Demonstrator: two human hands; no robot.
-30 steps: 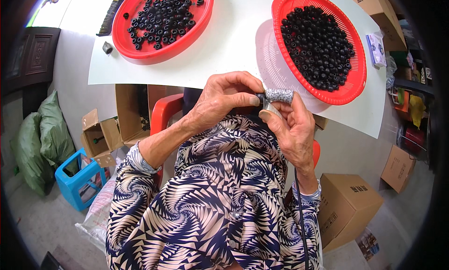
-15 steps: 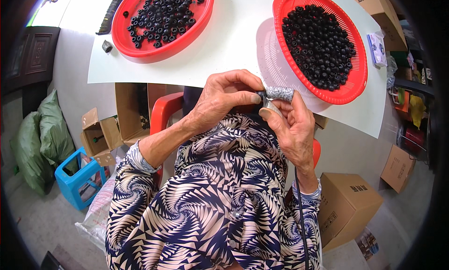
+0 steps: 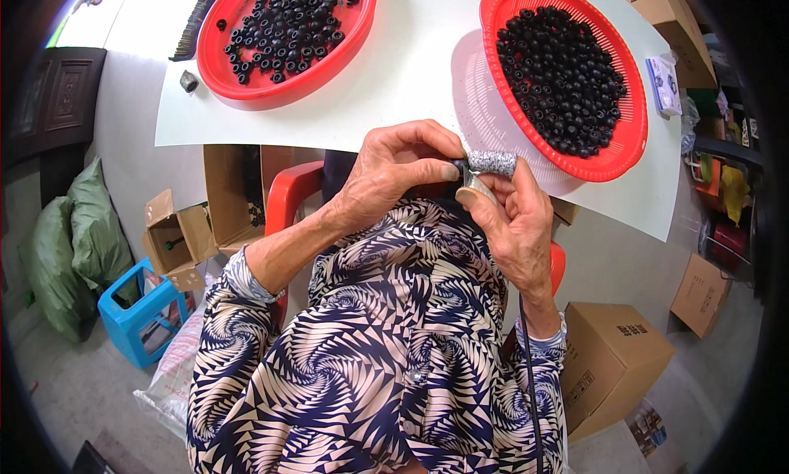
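In front of my body, just past the table's near edge, my two hands meet at the fingertips. Between thumb and forefinger, my left hand [image 3: 399, 166] pinches a small round black part [image 3: 458, 167], like the ones in the baskets. My right hand [image 3: 519, 219] is closed against that part, its thumb pressed up close. A speckled grey sleeve [image 3: 491, 163] covers its forefinger. Something thin and pale [image 3: 475, 183] shows between the right fingers, too small and too covered to name.
On the white table [image 3: 403, 80] stand a red tray [image 3: 325, 73] and a red slotted basket [image 3: 634, 137], both with many black parts. A grey finger sleeve [image 3: 188, 81] lies at left. Around me are cardboard boxes [image 3: 616, 363], a blue stool [image 3: 136, 310] and green sacks [image 3: 53, 264].
Hardly anything differs. Both hands keep their place and grip, with only a very slight shift of the view.
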